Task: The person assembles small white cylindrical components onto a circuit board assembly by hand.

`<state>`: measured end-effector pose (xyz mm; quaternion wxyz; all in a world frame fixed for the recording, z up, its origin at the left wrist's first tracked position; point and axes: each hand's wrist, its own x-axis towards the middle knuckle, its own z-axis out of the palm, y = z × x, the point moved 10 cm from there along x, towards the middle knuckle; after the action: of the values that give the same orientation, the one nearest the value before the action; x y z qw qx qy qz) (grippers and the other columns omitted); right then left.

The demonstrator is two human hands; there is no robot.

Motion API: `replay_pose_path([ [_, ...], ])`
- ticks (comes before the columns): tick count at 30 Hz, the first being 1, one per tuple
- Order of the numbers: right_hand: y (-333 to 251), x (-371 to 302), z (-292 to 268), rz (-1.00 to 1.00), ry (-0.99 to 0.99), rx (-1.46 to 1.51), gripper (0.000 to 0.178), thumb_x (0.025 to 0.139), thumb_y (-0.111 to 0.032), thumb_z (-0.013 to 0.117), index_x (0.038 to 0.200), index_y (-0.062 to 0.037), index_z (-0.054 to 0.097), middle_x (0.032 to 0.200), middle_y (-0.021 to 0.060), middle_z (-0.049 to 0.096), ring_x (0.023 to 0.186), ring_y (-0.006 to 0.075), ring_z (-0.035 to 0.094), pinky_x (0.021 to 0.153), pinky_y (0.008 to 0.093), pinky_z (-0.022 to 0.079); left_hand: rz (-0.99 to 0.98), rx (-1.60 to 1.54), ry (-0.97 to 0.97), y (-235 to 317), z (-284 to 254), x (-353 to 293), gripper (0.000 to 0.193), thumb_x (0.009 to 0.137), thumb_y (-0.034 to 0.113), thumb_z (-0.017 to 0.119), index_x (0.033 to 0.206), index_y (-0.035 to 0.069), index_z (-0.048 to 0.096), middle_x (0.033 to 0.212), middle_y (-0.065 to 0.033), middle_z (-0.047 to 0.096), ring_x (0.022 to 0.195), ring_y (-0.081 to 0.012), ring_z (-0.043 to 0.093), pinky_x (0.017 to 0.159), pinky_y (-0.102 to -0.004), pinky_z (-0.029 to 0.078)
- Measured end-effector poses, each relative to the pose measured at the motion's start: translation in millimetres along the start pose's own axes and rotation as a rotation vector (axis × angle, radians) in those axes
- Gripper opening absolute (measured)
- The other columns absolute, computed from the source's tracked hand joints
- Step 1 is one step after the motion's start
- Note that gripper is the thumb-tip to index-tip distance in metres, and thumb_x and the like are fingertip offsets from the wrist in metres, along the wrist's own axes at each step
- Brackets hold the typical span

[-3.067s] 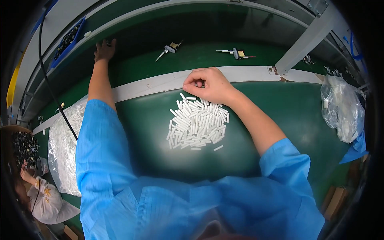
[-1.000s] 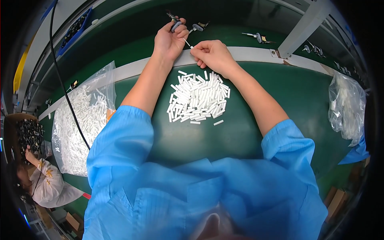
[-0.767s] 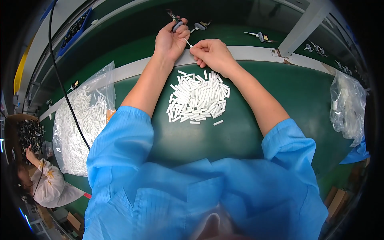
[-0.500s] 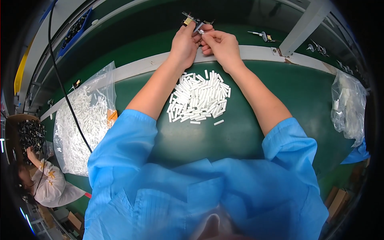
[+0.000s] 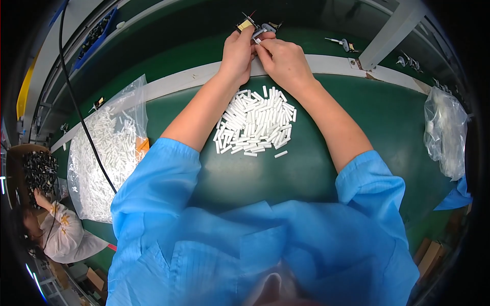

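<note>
Grip, left hand [image 5: 238,55]: narrow, fingers curled round the held part [image 5: 245,24], its yellow block facing up, dark bits and thin wires sticking out at the far end.
Grip, right hand [image 5: 287,60]: tight pinch, thumb and index on a white tube [image 5: 258,41], mostly covered by the fingertips. Can't tell how far it sits on the held part.
Hand position: side by side, nearly touching, beyond the white rail [image 5: 189,79], over the green strip [image 5: 178,51].
Second part: just behind the hands, grey disc [image 5: 268,27] showing, rest partly hidden.
Third part [image 5: 345,44]: lying on the strip, right of the hands, near the post [image 5: 395,36].
Pile [image 5: 258,122]: loose white tubes on the green bench [image 5: 326,148], near side of the rail, below the hands. One stray tube [image 5: 281,154] just off its near edge.
Left bag [image 5: 99,168]: clear, full of white tubes, cable [image 5: 76,104] crossing over it.
Right bag [image 5: 445,135]: clear, contents hard to make out.
Co-worker [image 5: 65,234]: far left, one hand at a box of dark parts [image 5: 41,171].
</note>
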<state>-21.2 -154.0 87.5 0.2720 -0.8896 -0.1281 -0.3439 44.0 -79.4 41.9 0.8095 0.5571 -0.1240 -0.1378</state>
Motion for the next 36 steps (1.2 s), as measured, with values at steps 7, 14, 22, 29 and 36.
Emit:
replay_pose_path([
  [7,7.1,6.6,-7.1,0.159,-0.229,-0.029,0.026,0.078,-0.022,0.070,0.091,0.0003,0.067,0.076,0.0155,0.066,0.070,0.0310,0.065,0.068,0.0367,0.051,0.096,0.217,0.084,20.6,-29.0,25.0,0.028,0.092,0.019,0.055,0.114,0.002,0.049,0.093,-0.0102,0.063,0.074,-0.0162,0.063,0.065,-0.0291,0.051],
  [14,-2.6,-24.6,6.9,0.367,-0.981,0.035,0.016,0.076,-0.009,0.067,0.082,0.0046,0.059,0.064,0.0098,0.061,0.052,0.0159,0.061,0.045,0.0290,0.049,0.444,1.252,0.013,42.5,-33.6,25.9,0.022,0.086,0.023,0.061,0.096,0.004,0.065,0.092,-0.0117,0.068,0.081,-0.0275,0.065,0.076,-0.0372,0.050],
  [22,-26.9,-14.2,20.4,0.089,-0.807,0.139,0.022,0.073,-0.005,0.069,0.091,0.0041,0.060,0.077,0.0111,0.062,0.071,0.0214,0.063,0.066,0.0316,0.051,0.701,1.465,0.011,36.8,-20.5,21.2,0.028,0.092,0.024,0.051,0.112,0.010,0.062,0.107,-0.0104,0.065,0.105,-0.0273,0.058,0.094,-0.0424,0.038],
  [29,-24.4,-12.5,1.3,0.154,-0.786,-0.185,0.023,0.070,-0.008,0.072,0.088,0.0032,0.062,0.079,0.0130,0.063,0.078,0.0250,0.062,0.069,0.0318,0.050,0.696,1.442,-0.105,31.5,-19.0,23.0,0.028,0.093,0.017,0.051,0.118,0.008,0.061,0.112,-0.0142,0.064,0.098,-0.0329,0.062,0.090,-0.0377,0.047],
  [36,-20.8,-20.7,17.4,0.136,-0.819,-0.076,0.012,0.071,-0.004,0.064,0.080,0.0031,0.063,0.076,0.0149,0.064,0.069,0.0258,0.063,0.063,0.0337,0.051,0.638,1.375,-0.132,27.1,-14.6,21.9,0.033,0.090,0.019,0.052,0.121,0.010,0.058,0.113,-0.0127,0.063,0.105,-0.0293,0.059,0.097,-0.0406,0.040],
])
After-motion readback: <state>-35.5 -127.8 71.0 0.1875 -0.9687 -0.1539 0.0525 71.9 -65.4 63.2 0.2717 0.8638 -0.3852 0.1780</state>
